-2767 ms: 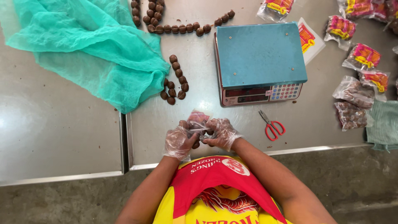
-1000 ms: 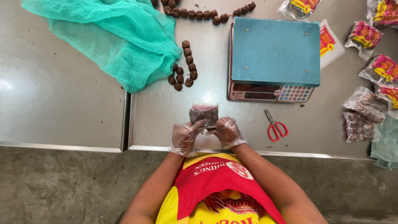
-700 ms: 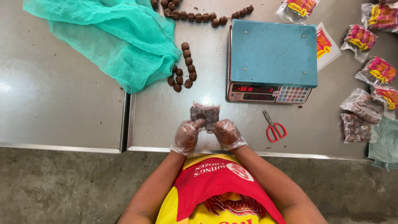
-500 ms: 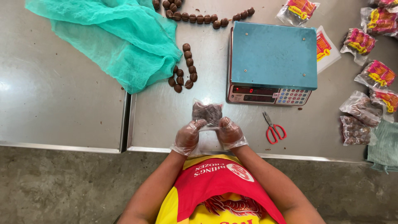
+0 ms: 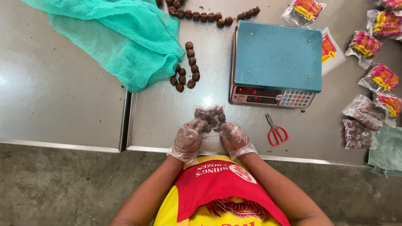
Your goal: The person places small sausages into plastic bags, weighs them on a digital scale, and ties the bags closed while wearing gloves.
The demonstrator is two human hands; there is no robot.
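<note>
Both of my hands wear thin clear plastic gloves. My left hand and my right hand grip the two sides of a small clear plastic bag holding several dark brown round pieces, just above the near edge of the steel table. The bag lies flat with its filled end pointing away from me. A blue-topped digital scale stands just beyond the bag to the right, with nothing on its platform.
Red-handled scissors lie right of my hands. Loose brown pieces sit in rows near a teal mesh cloth. Filled, labelled packets and plain filled bags lie at the right. A second table adjoins on the left.
The bag has gone from being held up between my fingers to lying flatter on the table, with my hands now gripping its near end. The scale's platform stays bare.
</note>
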